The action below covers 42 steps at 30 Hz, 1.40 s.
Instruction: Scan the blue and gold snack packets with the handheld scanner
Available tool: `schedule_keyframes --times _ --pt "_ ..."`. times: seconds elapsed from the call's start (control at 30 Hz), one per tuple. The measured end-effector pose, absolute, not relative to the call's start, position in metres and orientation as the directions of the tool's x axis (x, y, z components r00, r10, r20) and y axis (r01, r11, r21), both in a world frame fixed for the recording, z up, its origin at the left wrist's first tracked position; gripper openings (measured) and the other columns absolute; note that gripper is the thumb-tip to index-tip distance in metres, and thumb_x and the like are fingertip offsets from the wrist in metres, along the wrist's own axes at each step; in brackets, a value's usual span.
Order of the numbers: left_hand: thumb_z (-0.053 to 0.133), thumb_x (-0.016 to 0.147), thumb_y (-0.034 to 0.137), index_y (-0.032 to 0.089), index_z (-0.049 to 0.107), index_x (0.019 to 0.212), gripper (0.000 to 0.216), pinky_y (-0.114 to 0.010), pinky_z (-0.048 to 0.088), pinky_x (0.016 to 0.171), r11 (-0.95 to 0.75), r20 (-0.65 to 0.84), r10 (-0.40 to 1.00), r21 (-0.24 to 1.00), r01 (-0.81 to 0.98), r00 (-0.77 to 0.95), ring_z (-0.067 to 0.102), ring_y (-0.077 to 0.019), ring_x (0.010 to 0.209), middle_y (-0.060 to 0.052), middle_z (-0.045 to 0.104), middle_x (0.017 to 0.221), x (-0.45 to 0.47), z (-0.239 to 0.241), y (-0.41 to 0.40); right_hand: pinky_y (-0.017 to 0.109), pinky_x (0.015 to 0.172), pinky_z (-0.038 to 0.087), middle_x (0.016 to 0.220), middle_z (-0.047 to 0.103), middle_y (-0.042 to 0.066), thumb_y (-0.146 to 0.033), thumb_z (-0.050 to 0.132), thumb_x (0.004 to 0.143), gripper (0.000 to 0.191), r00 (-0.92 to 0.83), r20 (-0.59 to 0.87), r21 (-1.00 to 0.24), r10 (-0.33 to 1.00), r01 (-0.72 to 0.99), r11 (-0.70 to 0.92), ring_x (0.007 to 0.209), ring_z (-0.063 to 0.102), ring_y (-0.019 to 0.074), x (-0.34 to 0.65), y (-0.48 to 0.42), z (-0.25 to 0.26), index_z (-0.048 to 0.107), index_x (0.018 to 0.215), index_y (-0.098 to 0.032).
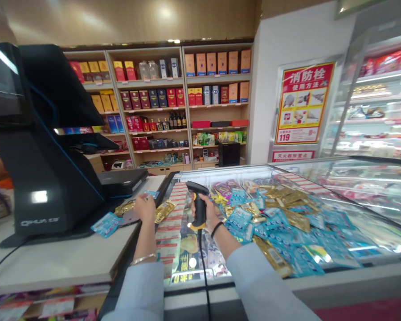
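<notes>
My right hand [207, 211] is wrapped round a black and yellow barcode scanner [199, 209], held upright over the glass top, its cable hanging toward me. At the counter's edge my left hand [145, 207] is closed, fingers curled, with a small blue packet [151, 194] showing just beyond the fingertips. A gold packet [165, 211] lies right beside this hand. To its left, another gold packet [125, 207] and a blue packet [107, 224] lie on the counter. A large pile of blue packets [277, 232] and gold packets [289, 196] covers the glass on my right.
A black checkout terminal [53, 191] stands on the white counter [70, 263] at left. The glass-topped freezer [183, 272] stretches to the right, with goods inside. Shelves [183, 80] of boxes and bottles line the back, beside a red and yellow poster [304, 104].
</notes>
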<state>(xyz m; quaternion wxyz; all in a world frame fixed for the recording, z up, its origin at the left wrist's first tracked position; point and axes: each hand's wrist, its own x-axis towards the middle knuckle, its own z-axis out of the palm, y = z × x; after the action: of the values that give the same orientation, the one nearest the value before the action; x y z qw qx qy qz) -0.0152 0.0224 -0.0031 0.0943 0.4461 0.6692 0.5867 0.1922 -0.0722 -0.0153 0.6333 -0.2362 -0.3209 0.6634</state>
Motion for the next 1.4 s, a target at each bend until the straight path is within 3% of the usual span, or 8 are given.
schedule_keyframes --times 0.27,0.47,0.63,0.83,0.97,1.17,1.27,1.4 --pt "0.054 0.071 0.022 0.02 0.056 0.088 0.017 -0.036 0.05 0.091 -0.58 0.648 0.688 0.762 0.289 -0.328 0.064 -0.0199 0.09 -0.005 0.068 0.093 0.064 0.042 -0.01 0.021 0.035 0.043 0.048 0.058 -0.005 -0.05 0.064 0.076 0.032 0.106 0.286 -0.749 0.952 -0.595 0.291 0.035 0.053 0.0113 0.259 -0.117 0.043 0.057 0.082 -0.019" --pt "0.055 0.074 0.019 0.02 0.057 0.09 0.016 -0.034 0.05 0.088 -0.65 0.667 0.738 0.744 0.155 -0.102 0.064 -0.0178 0.089 -0.004 0.068 0.093 0.156 0.059 -0.047 0.021 0.034 0.041 0.048 0.058 -0.004 -0.049 0.063 0.076 0.031 0.266 0.352 -0.78 0.897 -0.447 0.439 0.035 0.052 0.0113 0.35 -0.154 0.057 0.058 0.082 -0.018" --pt "0.055 0.076 0.015 0.02 0.056 0.089 0.014 -0.032 0.05 0.082 -0.631 0.623 0.776 0.762 0.146 0.1 0.065 -0.0168 0.085 -0.004 0.068 0.096 0.224 0.051 -0.063 0.022 0.036 0.043 0.049 0.059 -0.004 -0.049 0.064 0.074 0.031 0.358 0.276 -0.818 0.892 -0.4 0.414 0.037 0.053 0.0124 0.412 -0.165 0.036 0.057 0.08 -0.02" --pt "0.058 0.08 0.016 0.021 0.057 0.095 0.015 -0.035 0.048 0.092 -0.694 0.568 0.715 0.647 0.315 0.408 0.065 -0.0185 0.097 -0.005 0.067 0.103 0.291 0.016 -0.062 0.023 0.035 0.043 0.049 0.058 -0.003 -0.048 0.066 0.073 0.03 0.375 0.242 -0.816 0.895 -0.42 0.397 0.036 0.053 0.0125 0.466 -0.16 0.007 0.058 0.079 -0.02" --pt "0.054 0.088 0.027 0.018 0.058 0.105 0.019 -0.035 0.045 0.099 -0.703 0.528 0.711 0.549 0.452 0.464 0.061 -0.0214 0.111 -0.011 0.064 0.116 0.315 -0.011 -0.06 0.022 0.033 0.04 0.048 0.057 -0.003 -0.048 0.064 0.075 0.029 0.401 0.227 -0.794 0.887 -0.451 0.407 0.035 0.052 0.0121 0.483 -0.147 -0.004 0.058 0.078 -0.02" --pt "0.05 0.092 0.047 0.014 0.052 0.13 0.05 -0.039 0.041 0.103 -0.673 0.359 0.74 0.395 0.625 0.57 0.056 -0.0293 0.123 -0.017 0.061 0.13 0.326 -0.032 -0.065 0.022 0.032 0.039 0.049 0.058 -0.002 -0.047 0.063 0.076 0.028 0.367 0.215 -0.804 0.905 -0.46 0.377 0.038 0.053 0.0133 0.483 -0.14 -0.008 0.057 0.075 -0.02" --pt "0.05 0.09 0.055 0.014 0.056 0.129 0.057 -0.042 0.041 0.102 -0.661 0.251 0.75 0.327 0.676 0.612 0.057 -0.0322 0.123 -0.018 0.065 0.125 0.324 -0.033 -0.064 0.022 0.033 0.039 0.05 0.058 -0.001 -0.047 0.064 0.075 0.029 0.375 0.205 -0.808 0.904 -0.457 0.373 0.041 0.056 0.0148 0.481 -0.142 -0.007 0.059 0.08 -0.019" --pt "0.058 0.085 0.054 0.015 0.061 0.124 0.056 -0.039 0.041 0.103 -0.697 0.254 0.715 0.322 0.64 0.651 0.055 -0.0318 0.123 -0.016 0.065 0.125 0.316 -0.032 -0.057 0.023 0.035 0.041 0.051 0.059 -0.002 -0.048 0.063 0.075 0.032 0.39 0.187 -0.805 0.902 -0.465 0.368 0.042 0.057 0.016 0.478 -0.144 -0.005 0.061 0.088 -0.019"
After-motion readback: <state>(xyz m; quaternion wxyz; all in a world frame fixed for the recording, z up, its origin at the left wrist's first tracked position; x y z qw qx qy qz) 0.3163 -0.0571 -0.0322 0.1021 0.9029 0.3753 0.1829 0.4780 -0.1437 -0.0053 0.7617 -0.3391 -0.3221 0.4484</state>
